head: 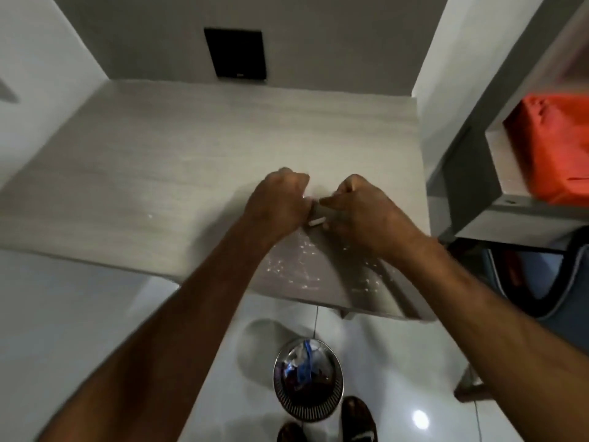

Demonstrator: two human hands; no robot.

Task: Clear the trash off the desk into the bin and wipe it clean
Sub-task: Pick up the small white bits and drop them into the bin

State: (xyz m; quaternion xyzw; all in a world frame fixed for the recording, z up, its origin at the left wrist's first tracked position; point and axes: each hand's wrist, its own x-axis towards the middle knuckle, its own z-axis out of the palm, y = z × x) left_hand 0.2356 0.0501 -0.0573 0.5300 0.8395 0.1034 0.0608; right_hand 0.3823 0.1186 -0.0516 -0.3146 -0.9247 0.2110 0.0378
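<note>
My left hand point(280, 199) and my right hand point(360, 208) meet over the right part of the pale wood-grain desk point(143, 173), both with fingers curled. Between them they pinch a small white and grey piece point(317, 215), perhaps a tissue or wipe; motion blur hides what it is. Small wet or shiny specks point(306, 263) dot the desk below the hands, near its front edge. A round metal mesh bin point(307, 378) stands on the floor under the desk's front edge and holds blue and dark trash.
A black panel point(235, 52) is on the grey wall behind the desk. At the right, a grey shelf unit point(510, 199) carries an orange bag point(554, 145), with a blue-grey chair point(548, 282) below. My feet point(328, 422) stand on glossy white floor tiles beside the bin.
</note>
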